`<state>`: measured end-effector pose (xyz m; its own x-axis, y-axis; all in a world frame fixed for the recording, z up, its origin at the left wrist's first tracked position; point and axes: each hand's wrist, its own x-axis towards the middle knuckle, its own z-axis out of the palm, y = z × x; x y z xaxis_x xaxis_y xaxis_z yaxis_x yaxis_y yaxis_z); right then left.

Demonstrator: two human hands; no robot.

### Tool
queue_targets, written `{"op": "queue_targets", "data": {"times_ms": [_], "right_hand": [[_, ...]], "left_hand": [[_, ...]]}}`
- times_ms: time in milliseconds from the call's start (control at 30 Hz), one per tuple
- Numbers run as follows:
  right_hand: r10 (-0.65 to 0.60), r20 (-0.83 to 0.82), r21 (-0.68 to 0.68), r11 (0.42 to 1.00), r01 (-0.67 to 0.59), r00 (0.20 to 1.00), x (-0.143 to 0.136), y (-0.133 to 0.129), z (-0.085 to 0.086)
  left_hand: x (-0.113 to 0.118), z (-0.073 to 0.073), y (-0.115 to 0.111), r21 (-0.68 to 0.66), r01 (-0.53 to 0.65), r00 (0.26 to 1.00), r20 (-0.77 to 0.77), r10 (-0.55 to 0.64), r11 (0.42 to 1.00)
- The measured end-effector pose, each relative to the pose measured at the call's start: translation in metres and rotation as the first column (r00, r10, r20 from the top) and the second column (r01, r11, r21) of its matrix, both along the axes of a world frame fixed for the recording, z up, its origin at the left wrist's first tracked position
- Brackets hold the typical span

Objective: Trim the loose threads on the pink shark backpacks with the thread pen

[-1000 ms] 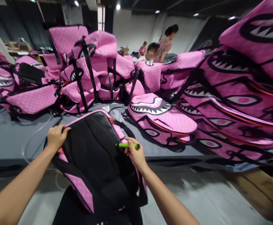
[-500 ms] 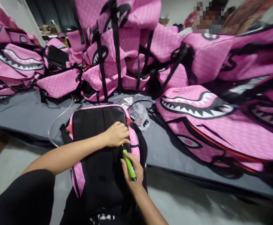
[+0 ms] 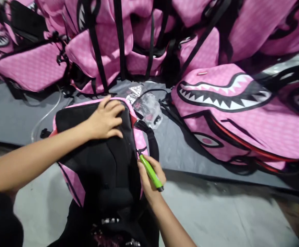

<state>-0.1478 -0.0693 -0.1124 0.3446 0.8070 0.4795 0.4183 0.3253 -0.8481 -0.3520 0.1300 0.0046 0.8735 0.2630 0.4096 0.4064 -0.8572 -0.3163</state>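
A backpack [image 3: 98,161] with a black padded back panel and pink edges lies across the lap, back panel up. My left hand [image 3: 107,120] rests on the upper part of that panel, fingers spread and holding nothing. In my right hand [image 3: 152,175] is a slim bright green tool [image 3: 151,172] with a dark end and a thin, dark, narrow tip. The tip is at the backpack's right seam, by the pink side; I cannot tell whether it touches. Slight blur hides the tip's exact kind.
Behind the backpack runs a grey-covered table [image 3: 190,157]. On it lie a clear plastic bag [image 3: 151,109], a large pink shark-mouth backpack [image 3: 216,99] at the right, and a pink bag [image 3: 33,67] at the left. More pink bags with black straps are piled at the back.
My left hand has moved up and left from the right seam, and its fingers have spread. My right hand, with the green tool, has shifted slightly right. The view has tilted down.
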Motion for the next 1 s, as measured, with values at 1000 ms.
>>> {"op": "queue_targets", "data": {"times_ms": [1000], "right_hand": [[-0.101, -0.055, -0.093, 0.991, 0.096, 0.993, -0.026, 0.05, 0.034]], "left_hand": [[0.022, -0.059, -0.065, -0.174, 0.039, 0.984, 0.181, -0.007, 0.984]]}}
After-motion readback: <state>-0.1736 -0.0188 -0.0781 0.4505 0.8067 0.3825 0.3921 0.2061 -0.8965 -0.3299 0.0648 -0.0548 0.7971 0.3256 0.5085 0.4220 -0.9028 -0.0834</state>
